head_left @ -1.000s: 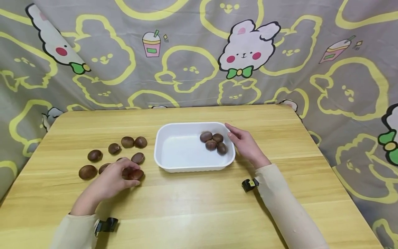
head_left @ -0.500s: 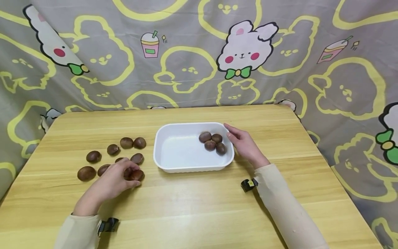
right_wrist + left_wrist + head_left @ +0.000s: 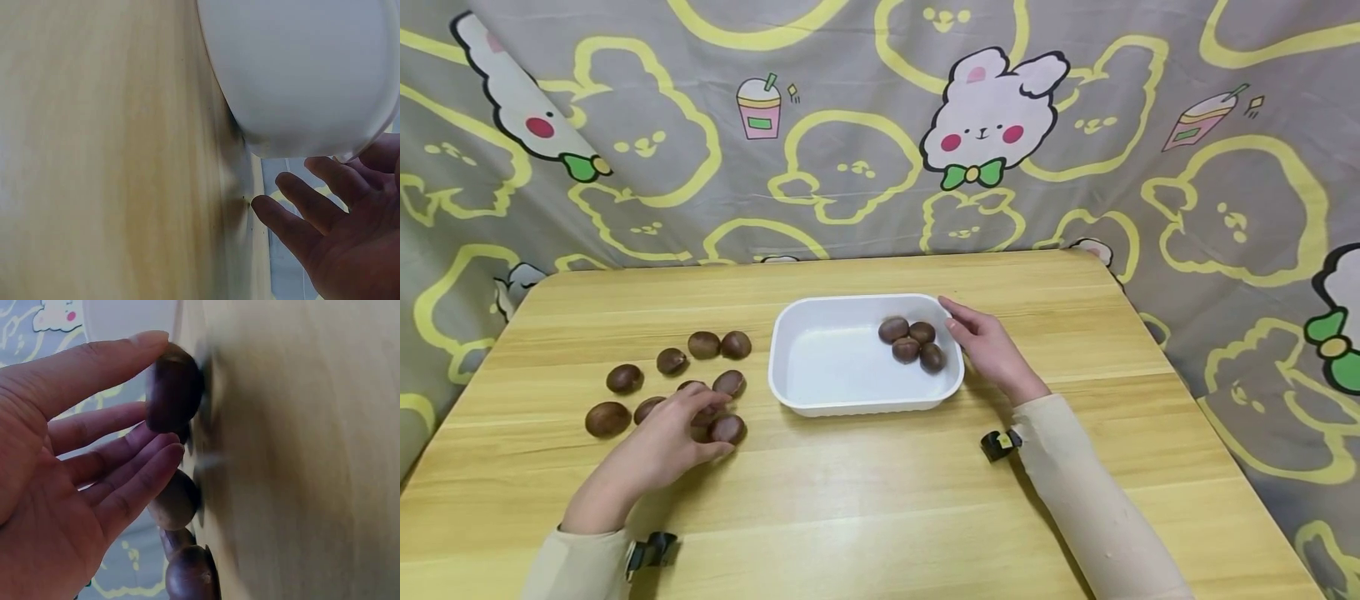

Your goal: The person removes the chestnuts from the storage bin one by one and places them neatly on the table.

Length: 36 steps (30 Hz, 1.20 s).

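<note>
My left hand [image 3: 662,442] is over a group of chestnuts on the left of the table, thumb and fingers spread around the nearest chestnut [image 3: 727,430]. In the left wrist view my thumb tip touches this chestnut [image 3: 175,390], and the other fingers reach out fairly straight. The hand partly covers some chestnuts beneath it. My right hand [image 3: 994,350] holds the right end of a white plastic tray [image 3: 820,367], thumb over its rim and fingers along the outside. Several chestnuts [image 3: 906,350] lie together in the tray's right part.
More chestnuts lie loosely to the left and behind my left hand, such as one chestnut [image 3: 608,419] at the far left. The wooden table [image 3: 865,517] ends at a patterned curtain [image 3: 850,83] behind. Each wrist carries a black strap mount.
My left fingers have lifted and spread away from the nearest chestnut, which shows more fully now. My right hand and the tray stay put.
</note>
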Tool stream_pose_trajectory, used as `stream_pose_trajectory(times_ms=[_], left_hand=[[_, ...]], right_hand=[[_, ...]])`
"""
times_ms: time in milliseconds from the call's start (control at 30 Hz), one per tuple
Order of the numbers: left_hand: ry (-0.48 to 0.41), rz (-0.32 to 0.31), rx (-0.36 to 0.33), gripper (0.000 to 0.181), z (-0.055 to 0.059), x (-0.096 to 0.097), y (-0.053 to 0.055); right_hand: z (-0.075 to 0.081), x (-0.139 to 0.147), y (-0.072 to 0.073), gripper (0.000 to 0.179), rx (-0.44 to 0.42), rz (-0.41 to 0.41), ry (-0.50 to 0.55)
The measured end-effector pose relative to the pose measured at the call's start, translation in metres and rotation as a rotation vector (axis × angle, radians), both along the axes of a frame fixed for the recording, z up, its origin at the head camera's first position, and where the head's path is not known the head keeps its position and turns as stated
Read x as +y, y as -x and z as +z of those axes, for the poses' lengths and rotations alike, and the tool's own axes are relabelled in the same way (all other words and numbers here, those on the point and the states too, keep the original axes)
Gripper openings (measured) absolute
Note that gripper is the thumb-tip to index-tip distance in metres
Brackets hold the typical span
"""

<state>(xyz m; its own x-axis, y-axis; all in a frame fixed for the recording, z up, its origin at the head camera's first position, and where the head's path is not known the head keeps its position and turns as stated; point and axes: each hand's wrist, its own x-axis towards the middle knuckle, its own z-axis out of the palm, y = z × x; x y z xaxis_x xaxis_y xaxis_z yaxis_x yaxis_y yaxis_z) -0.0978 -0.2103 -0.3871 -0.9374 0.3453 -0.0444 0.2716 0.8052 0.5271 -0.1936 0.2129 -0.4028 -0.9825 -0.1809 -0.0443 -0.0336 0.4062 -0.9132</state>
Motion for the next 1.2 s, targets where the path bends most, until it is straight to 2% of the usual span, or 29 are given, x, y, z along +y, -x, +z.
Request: stream_pose_trajectory(times_ms=[200,300,400,533,700,833,967,1200], left_hand=[[-0.057,0.024,-0.003,0.048,0.011,-0.004,0.0],[-0.133,0.029,0.048,0.039,0.017,-0.002,0.004],[-0.209,0.019,0.107,0.027,0.026,0.009,0.009],[-0.329,-0.009,0.115,0.021,0.036,0.033,0.018],[-0.458,-0.106,0.092,0.023,0.04,0.072,0.032],[-0.487,-0.17,0.086,0.027,0.038,0.109,0.043],[-0.463,-0.209,0.079,0.028,0.031,0.141,0.053],[-0.482,-0.253,0.025,0.029,0.02,0.179,0.069]], right_hand=[[0.0,-0.001,0.001,0.043,0.007,-0.001,-0.004],[-0.001,-0.002,0.002,0.042,0.009,-0.002,-0.008],[-0.001,-0.001,0.002,0.042,0.007,-0.006,-0.005],[0.0,-0.001,0.002,0.042,0.008,-0.006,-0.004],[-0.001,-0.001,0.002,0.042,0.008,-0.01,-0.009],[-0.002,0.0,0.002,0.042,0.007,-0.013,-0.01],[-0.003,0.001,0.001,0.043,0.001,-0.006,-0.004],[-0.001,0.001,0.0,0.043,-0.005,0.003,0.003]])
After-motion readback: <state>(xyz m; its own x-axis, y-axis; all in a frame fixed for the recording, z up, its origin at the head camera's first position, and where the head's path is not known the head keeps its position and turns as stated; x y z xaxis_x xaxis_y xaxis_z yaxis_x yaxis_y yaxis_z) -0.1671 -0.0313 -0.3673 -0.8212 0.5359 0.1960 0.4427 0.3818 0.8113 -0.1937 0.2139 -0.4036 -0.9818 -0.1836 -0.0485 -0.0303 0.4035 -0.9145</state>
